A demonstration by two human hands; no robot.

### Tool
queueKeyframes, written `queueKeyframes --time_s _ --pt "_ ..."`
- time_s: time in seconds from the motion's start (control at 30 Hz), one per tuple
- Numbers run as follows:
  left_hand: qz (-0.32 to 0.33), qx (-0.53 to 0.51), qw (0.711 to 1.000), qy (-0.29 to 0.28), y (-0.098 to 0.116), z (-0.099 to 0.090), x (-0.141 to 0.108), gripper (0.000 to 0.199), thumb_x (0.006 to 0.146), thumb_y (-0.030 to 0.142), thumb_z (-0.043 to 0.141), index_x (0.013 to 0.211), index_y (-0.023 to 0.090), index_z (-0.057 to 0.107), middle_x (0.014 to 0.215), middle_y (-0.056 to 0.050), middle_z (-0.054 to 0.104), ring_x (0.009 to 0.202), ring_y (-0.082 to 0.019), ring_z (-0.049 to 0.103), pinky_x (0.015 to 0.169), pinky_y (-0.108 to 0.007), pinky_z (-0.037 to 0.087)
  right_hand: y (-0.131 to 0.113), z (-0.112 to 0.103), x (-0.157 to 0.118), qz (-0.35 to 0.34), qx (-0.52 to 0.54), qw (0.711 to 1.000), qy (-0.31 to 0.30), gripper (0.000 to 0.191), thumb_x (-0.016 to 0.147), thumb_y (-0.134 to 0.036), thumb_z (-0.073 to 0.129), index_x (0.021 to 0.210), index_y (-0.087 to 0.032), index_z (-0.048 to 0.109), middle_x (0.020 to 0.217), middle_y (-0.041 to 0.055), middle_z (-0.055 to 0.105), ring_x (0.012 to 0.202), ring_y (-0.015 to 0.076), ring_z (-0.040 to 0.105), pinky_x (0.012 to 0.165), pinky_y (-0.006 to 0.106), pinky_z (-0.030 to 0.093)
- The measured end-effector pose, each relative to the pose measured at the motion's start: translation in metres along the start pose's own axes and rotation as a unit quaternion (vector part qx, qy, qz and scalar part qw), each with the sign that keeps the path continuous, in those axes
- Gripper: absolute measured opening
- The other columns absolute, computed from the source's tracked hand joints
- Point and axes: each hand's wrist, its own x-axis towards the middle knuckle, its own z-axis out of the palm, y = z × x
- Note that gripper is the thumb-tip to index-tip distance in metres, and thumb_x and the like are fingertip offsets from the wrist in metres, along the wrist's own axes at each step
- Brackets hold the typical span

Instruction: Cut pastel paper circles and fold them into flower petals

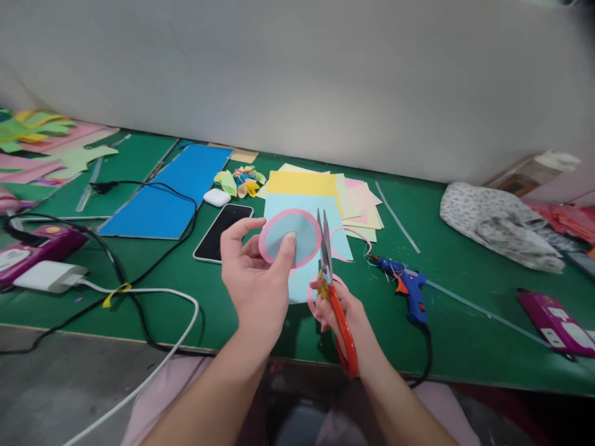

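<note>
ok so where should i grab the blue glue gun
Probably by its handle, from the near side: the glue gun lies flat with that handle toward you, while the nozzle points left, away from the grip.

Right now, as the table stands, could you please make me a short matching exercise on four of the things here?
1. scissors
2. pink-rimmed circle
3. glue gun
4. phone

A. blue, with an orange trigger
B. in the right hand
C. beside a white case
D. in the left hand

Pairs: 1-B; 2-D; 3-A; 4-C
</note>
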Motion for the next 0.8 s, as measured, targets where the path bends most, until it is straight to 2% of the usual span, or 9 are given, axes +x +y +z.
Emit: queueKeyframes --time_s 0.4,0.53,0.67,0.8 --pt "-0.010 -0.009 1.000 0.000 -0.0018 -0.0003 -0.0015 0.038 0.066 0.020 0.080 0.097 0.020 0.059 0.080 0.003 0.061 0.070 -0.009 0.061 0.059 -0.019 0.050 -0.0055 0.0004 -0.0012 0.008 -0.004 1.000 -0.005 0.049 0.072 -0.056 0.069 0.100 -0.017 0.062 0.066 -0.0039 0.049 0.054 0.0079 0.043 0.050 0.021 0.037" --pt "-0.013 -0.015 1.000 -0.002 -0.0012 0.0005 -0.0027 0.037 0.067 0.020 0.079 0.098 0.020 0.059 0.080 0.003 0.061 0.068 -0.008 0.061 0.059 -0.018 0.050 -0.0066 0.0019 -0.0008 -0.001 -0.009 1.000 -0.002 0.051 0.069 -0.059 0.070 0.097 -0.017 0.062 0.067 -0.0036 0.049 0.052 0.0080 0.041 0.047 0.021 0.035" --pt "-0.014 -0.010 1.000 -0.002 0.0001 0.0011 -0.0030 0.036 0.067 0.021 0.079 0.097 0.020 0.058 0.084 0.002 0.061 0.069 -0.008 0.061 0.059 -0.018 0.050 -0.0049 0.0022 -0.0019 -0.011 -0.010 1.000 0.003 0.049 0.073 -0.060 0.066 0.097 -0.017 0.063 0.064 -0.0046 0.046 0.050 0.0074 0.039 0.048 0.022 0.035" --pt "-0.017 -0.017 1.000 -0.004 -0.0003 0.0010 -0.0025 0.036 0.067 0.020 0.079 0.097 0.020 0.058 0.086 0.001 0.061 0.071 -0.008 0.061 0.059 -0.018 0.050 -0.0012 0.0003 -0.0015 -0.015 -0.006 1.000 -0.005 0.045 0.074 -0.059 0.066 0.094 -0.018 0.062 0.066 -0.0037 0.049 0.049 0.0072 0.038 0.051 0.024 0.039"
